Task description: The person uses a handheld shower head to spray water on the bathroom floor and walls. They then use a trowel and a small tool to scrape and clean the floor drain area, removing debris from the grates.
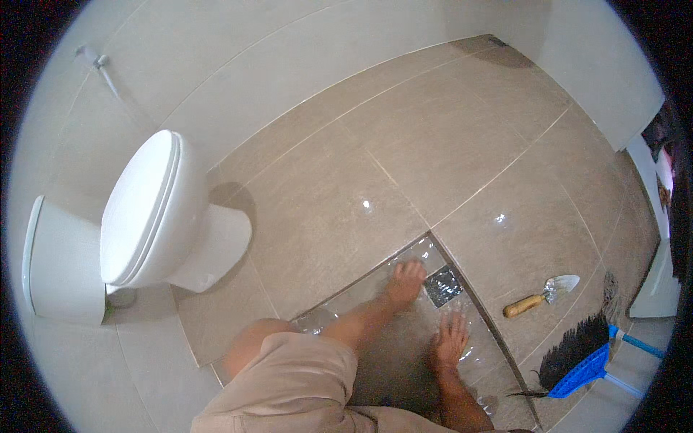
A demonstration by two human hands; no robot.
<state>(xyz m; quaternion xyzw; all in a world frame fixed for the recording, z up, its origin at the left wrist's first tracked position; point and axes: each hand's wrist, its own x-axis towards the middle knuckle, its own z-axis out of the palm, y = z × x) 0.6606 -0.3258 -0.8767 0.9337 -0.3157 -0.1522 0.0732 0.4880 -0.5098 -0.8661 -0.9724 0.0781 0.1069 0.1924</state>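
Dark square drain cover point(442, 286): set in the wet sunken floor point(393, 353), near the corner where two dark edges meet; glossy, with bright glints across the top; lying between the two hands, ahead of the right and just beside the left.
Left hand point(406, 283): lowered to the left side of the drain cover, palm down; fingers unclenched, held narrow, slightly bent; too small to tell whether touching the cover's rim.
Right hand point(450, 340): lowered flat toward the wet surface, nearer the body than the cover; fingers stretched forward, fairly wide, with small gaps between; pointing toward the cover.
Trowel point(541, 296): lying on the raised floor point(491, 144), right of the sunken part; wooden handle toward the drain cover, metal blade pointing away to the right.
Broom point(575, 357): resting farther right and nearer the body than the trowel; black bristles, blue head; partly over the floor's edge toward the wall.
Toilet point(173, 216): standing at left, white, lid down; beside the white cistern point(66, 260).
Beige shorts point(289, 382): showing at the lower edge, above a bent knee point(253, 343).
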